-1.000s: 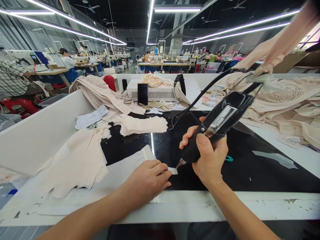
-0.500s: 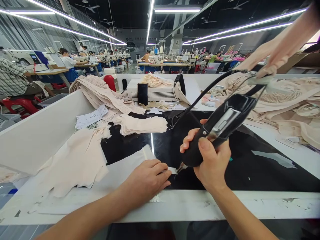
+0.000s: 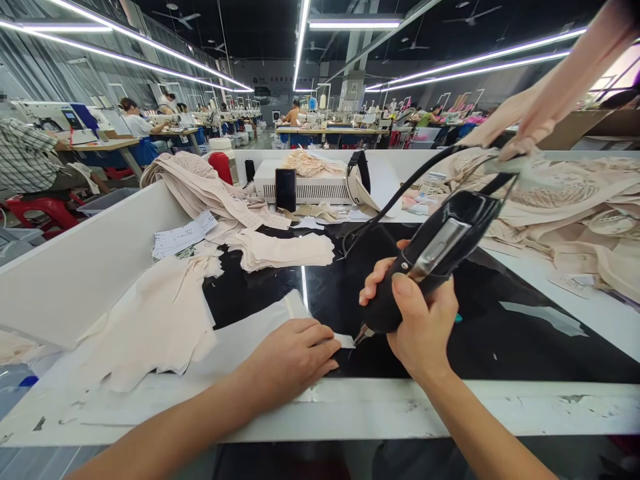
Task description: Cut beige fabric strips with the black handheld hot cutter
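My right hand (image 3: 423, 320) is wrapped round a black corded hand tool (image 3: 440, 250) with a metal plate on its side. The tool leans up to the right, and its pointed metal tip (image 3: 363, 333) meets the end of a narrow white strip (image 3: 345, 341) on the black board (image 3: 320, 293). My left hand (image 3: 295, 357) lies palm down over the strip's other end, fingers stretched toward the tip. Left of it spreads a white sheet (image 3: 245, 337). A stack of pale beige fabric pieces (image 3: 285, 250) lies behind the hands, and more beige cut pieces (image 3: 155, 320) lie farther left.
A twisted beige fabric band (image 3: 565, 107) hangs at upper right, tied to the tool's top. The black cable (image 3: 400, 203) loops behind. At the back stand a vented white box (image 3: 265, 180) and a phone (image 3: 285, 189). Fabric heaps (image 3: 575, 200) lie right; a white side wall (image 3: 100, 260) stands left.
The tool's upper end and my right hand have shifted slightly left, with the tip still at the strip's end. My left hand stays nearly in place.
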Demonstrator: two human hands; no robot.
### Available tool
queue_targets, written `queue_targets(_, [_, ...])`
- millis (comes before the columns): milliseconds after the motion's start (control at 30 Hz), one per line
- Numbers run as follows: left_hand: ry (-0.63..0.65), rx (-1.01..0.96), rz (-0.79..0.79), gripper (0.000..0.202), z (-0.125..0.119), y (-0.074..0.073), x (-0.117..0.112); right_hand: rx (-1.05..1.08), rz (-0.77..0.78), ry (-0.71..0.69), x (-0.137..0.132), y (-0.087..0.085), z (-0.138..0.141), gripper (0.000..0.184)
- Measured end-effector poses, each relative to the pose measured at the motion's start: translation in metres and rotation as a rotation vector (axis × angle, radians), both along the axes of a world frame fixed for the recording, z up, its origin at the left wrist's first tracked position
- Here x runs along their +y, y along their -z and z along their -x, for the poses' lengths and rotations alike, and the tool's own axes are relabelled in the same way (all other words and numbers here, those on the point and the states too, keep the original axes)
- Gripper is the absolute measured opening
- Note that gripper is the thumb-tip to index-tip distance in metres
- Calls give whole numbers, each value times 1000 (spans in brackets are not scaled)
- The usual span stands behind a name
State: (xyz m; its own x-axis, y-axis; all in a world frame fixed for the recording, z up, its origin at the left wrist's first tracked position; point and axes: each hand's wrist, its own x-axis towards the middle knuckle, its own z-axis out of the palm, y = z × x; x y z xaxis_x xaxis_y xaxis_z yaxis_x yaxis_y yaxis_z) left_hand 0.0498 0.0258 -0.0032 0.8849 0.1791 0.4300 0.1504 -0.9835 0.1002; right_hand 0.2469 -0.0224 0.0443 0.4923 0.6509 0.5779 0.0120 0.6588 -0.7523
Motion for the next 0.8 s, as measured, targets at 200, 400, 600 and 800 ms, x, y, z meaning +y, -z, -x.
queue_targets(200, [29,35,-1,18,5,-6,3,20,6,12,-4,0,-6,37])
queue_targets(400, [37,46,9,19,5,-5,7,34,13,38,-8,0,-8,39])
queue_targets(600, [42,-13,23,23,6,2,5,79,23,53,-5,-8,-7,39])
queue_targets(800, [36,-36,19,23,3,7,3,119,-9,44,8,-18,5,31])
